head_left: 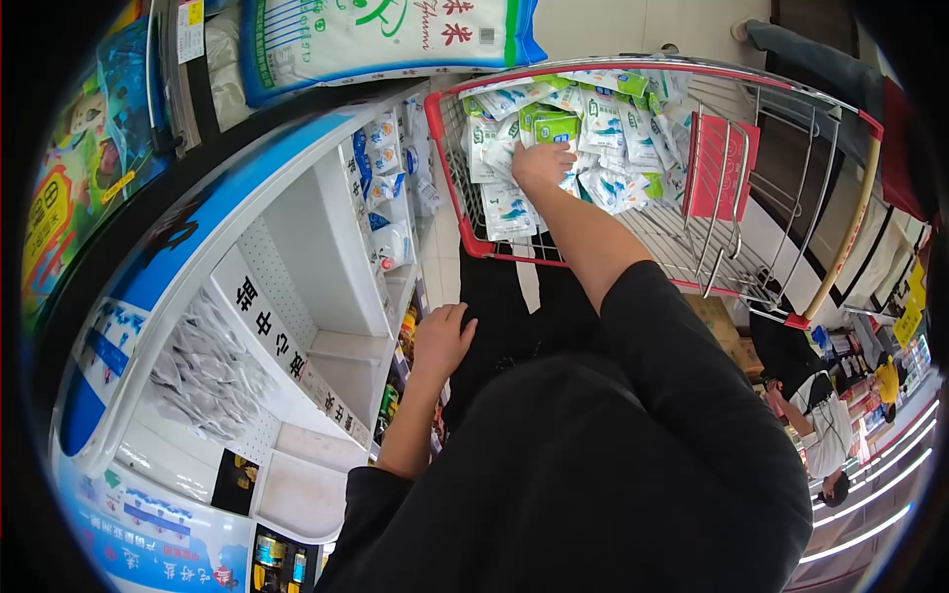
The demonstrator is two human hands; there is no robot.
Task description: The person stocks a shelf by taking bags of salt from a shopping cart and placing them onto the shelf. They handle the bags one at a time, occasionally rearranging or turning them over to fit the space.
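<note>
My right hand reaches into the shopping cart, its fingers curled on a green-and-white salt packet on top of the pile. Many white salt packets with blue and green print lie heaped around it. My left hand hangs by the shelf edge, holding nothing, its fingers loosely bent and a little apart. The white salt shelf unit stands beside it. Some white and blue packets stand on its far shelf section.
Big rice sacks are stacked at the upper left. Small grey-white packets fill part of the shelf. A red panel sits inside the cart, near the handle. Another person is farther off at the right.
</note>
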